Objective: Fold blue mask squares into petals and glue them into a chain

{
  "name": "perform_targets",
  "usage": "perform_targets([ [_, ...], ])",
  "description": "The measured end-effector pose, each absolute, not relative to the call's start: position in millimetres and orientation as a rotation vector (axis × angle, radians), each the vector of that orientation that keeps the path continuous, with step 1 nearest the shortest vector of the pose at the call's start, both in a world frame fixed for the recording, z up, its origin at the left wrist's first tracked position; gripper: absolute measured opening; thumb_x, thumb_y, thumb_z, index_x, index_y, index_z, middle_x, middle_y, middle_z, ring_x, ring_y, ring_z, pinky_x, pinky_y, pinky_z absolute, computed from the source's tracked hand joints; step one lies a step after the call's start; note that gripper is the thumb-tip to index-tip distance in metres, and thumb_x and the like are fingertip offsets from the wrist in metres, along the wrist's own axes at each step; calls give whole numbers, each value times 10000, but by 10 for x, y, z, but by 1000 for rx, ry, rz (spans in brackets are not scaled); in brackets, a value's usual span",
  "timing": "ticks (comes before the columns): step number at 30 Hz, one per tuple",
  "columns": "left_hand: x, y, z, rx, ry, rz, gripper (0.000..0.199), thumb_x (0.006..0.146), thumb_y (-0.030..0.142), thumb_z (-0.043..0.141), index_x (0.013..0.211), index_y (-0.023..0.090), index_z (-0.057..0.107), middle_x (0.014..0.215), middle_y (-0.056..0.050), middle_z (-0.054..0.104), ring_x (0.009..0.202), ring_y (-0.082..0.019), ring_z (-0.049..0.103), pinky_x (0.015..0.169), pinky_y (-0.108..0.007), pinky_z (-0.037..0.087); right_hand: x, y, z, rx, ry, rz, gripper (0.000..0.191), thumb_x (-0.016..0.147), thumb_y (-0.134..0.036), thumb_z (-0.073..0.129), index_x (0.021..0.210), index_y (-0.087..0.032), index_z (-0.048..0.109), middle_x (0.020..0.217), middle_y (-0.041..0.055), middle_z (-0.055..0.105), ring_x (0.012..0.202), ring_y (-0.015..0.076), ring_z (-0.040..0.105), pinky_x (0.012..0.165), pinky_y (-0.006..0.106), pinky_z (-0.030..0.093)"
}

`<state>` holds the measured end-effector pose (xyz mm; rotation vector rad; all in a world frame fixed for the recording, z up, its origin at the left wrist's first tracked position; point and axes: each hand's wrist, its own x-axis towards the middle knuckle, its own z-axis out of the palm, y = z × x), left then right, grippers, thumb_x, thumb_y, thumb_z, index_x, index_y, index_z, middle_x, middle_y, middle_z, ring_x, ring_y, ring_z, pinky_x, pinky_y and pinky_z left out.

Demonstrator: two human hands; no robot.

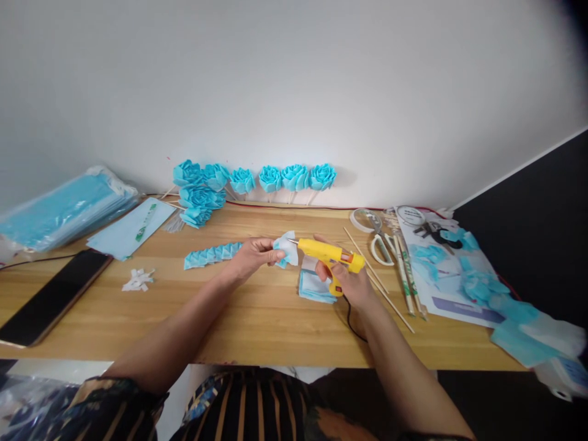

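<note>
Between the thumb and fingers of my left hand (257, 254) is a small pale-blue fabric petal (289, 250). My right hand (346, 278) is wrapped round a yellow hot glue gun (328, 251), its metal nozzle pointing left at the petal. Whether the tip touches the petal, I cannot tell. Left of the petal, a row of folded blue petals (209, 255) lies on the table, its right end by my left hand. A stack of blue and white fabric squares (316, 288) sits partly behind the glue gun and my right hand.
Blue fabric roses (294, 177) on sticks lean along the wall. At right lie scissors (382, 242), tape (362, 220), wooden sticks (390, 300) and fabric scraps (482, 285). A phone (50, 297), white scraps (138, 280) and bagged blue sheets (68, 208) are at left. The glue gun's cord (351, 321) hangs toward the front edge.
</note>
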<state>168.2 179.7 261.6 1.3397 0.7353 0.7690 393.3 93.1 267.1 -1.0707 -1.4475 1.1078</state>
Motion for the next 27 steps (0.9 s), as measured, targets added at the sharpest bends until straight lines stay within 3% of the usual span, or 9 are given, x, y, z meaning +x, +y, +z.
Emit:
perform_targets([
  [6,1646,1809,2532,1404,669,787,536,667,677,726,631,149,645,590,-11,578,570,-115,479,609,-255,402,3938,929,2682,-1093,-1451,1109,676,881,-605,549,1396,-167,523,654,-7,546,564,130,412,515,269,310],
  [12,1669,1810,2482,1250,619,786,753,819,824,339,661,152,642,648,-88,622,621,-171,535,620,-300,426,3949,939,2649,-1101,-1453,1090,684,885,-586,549,1418,-159,499,662,1,562,586,143,449,534,277,336],
  [22,1671,1820,2432,1206,580,828,574,887,653,501,715,130,662,689,-65,640,606,-133,525,611,-270,409,3914,934,2721,-1107,-1453,1125,691,857,-600,578,1388,-159,539,640,-11,538,556,131,433,518,270,349],
  [27,1651,1798,2511,1325,693,859,525,852,616,589,645,136,640,600,-22,583,582,-114,489,615,-255,381,3920,927,2708,-1103,-1461,1176,645,862,-541,609,1391,-180,540,700,17,612,628,147,507,569,279,398],
])
